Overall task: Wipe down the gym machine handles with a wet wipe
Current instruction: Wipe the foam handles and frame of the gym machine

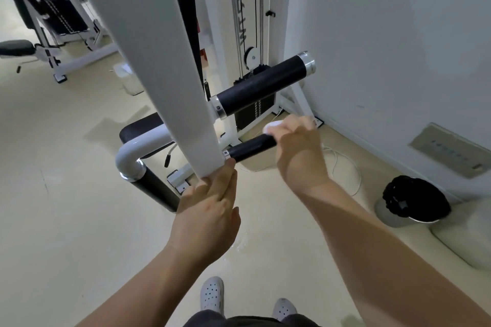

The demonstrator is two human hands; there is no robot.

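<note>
A white machine arm (159, 61) hangs down the middle of the view with black handles sticking out of it. My right hand (297, 148) is wrapped round the outer end of the lower black handle (251, 147), with a white wet wipe (273, 125) bunched under its fingers. My left hand (210, 204) grips the bottom end of the white arm. A thicker upper black handle (265, 85) with chrome end caps juts to the right above. Another black grip (156, 190) on a curved white tube sits lower left, partly hidden by my left hand.
A white wall (398, 34) stands close on the right, with a black-lidded bin (414, 200) and a white cable (345, 162) on the floor beside it. The weight stack (255, 111) and cables are behind the handles. Other gym machines (53, 21) stand far left on the beige floor.
</note>
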